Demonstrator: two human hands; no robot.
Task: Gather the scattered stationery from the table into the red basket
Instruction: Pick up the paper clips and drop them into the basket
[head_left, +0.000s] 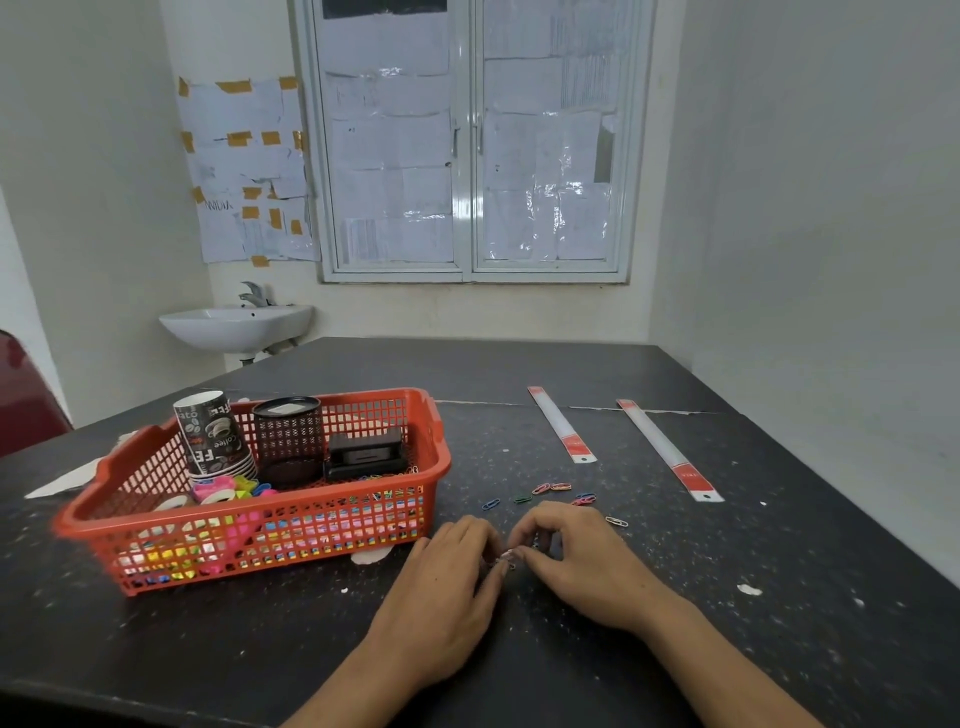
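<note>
Paper clips (506, 560) sat pinched under the curled fingertips of the right hand (576, 558). The left hand (447, 577) touched them with bent fingers, its grip impossible to tell. More loose clips (550, 488) lay scattered just beyond the knuckles. The red basket (436, 457) stood close on the left, in from the table (779, 571) edge. Two rulers (561, 423) lay farther right, bare tabletop around them.

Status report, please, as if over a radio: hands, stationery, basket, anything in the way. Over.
Left hand and right hand both pinching paper clips. Loose clips and two long strips still outside red basket. Nothing between hands and basket.
</note>
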